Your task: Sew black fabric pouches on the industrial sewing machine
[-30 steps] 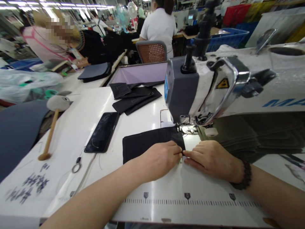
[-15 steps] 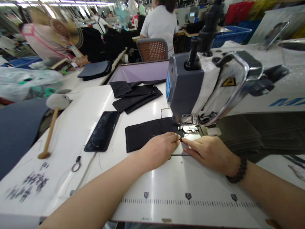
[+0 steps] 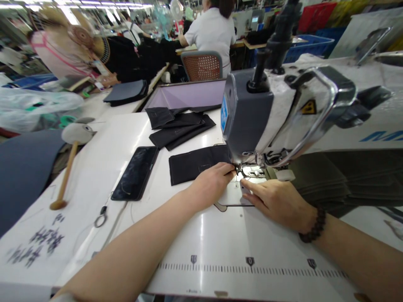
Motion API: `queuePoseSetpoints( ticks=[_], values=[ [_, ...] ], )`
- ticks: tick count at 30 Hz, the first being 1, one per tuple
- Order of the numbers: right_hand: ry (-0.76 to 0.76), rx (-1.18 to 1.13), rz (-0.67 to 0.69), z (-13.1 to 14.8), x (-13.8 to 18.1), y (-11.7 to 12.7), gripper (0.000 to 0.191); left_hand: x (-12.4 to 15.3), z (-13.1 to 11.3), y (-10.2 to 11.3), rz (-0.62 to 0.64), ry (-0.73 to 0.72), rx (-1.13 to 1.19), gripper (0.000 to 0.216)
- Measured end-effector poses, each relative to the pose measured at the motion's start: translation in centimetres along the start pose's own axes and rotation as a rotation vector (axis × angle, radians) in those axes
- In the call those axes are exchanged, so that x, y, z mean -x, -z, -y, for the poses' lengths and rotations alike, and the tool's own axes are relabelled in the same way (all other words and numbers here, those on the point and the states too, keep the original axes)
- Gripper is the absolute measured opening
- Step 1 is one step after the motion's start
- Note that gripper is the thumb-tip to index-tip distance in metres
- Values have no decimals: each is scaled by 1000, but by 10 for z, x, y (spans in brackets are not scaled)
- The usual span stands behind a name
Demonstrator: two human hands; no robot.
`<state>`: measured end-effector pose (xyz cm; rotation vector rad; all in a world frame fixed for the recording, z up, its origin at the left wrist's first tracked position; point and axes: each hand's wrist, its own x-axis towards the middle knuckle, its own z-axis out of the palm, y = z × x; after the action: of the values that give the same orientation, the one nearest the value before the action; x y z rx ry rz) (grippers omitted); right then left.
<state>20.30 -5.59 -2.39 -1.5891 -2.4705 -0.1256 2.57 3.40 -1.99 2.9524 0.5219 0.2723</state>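
Observation:
A black fabric piece (image 3: pixel 193 162) lies flat on the white sewing table (image 3: pixel 126 126), its right edge under the head of the sewing machine (image 3: pixel 283 109) at the needle. My left hand (image 3: pixel 212 182) rests on the cloth's near right corner, fingers curled and pinching the edge beside the presser foot. My right hand (image 3: pixel 277 201), a dark bead bracelet on its wrist, lies flat on the metal plate just right of the needle, fingers stretched toward the cloth.
A black phone (image 3: pixel 135 172) lies left of the cloth. Behind it sits a stack of black fabric pieces (image 3: pixel 179 126). A wooden mallet (image 3: pixel 67 161) and small snips (image 3: pixel 100 218) lie at the left. Olive fabric (image 3: pixel 340 176) is piled under the machine arm. Other people work at tables beyond.
The black cloth has slid away from me under the machine head. Both hands followed it toward the needle.

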Motion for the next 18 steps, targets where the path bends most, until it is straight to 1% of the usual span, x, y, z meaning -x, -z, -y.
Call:
queuePoseSetpoints(
  ticks=[5,8,14,16,18],
  values=[
    [-7,-8,0,0,1,0,25,0,2,0,-12,8,3,18],
    [3,-24,-4,0,3,-1,26,1,2,0,-21,-14,6,19],
    [34,-50,-77,-5,3,-4,34,4,0,-2,-14,-31,-32,21],
    [91,-113,-112,-5,7,2,33,6,-2,-1,-23,-14,-76,21],
    [172,-172,-177,-2,18,13,28,9,-5,1,-14,22,-120,20]
  ],
)
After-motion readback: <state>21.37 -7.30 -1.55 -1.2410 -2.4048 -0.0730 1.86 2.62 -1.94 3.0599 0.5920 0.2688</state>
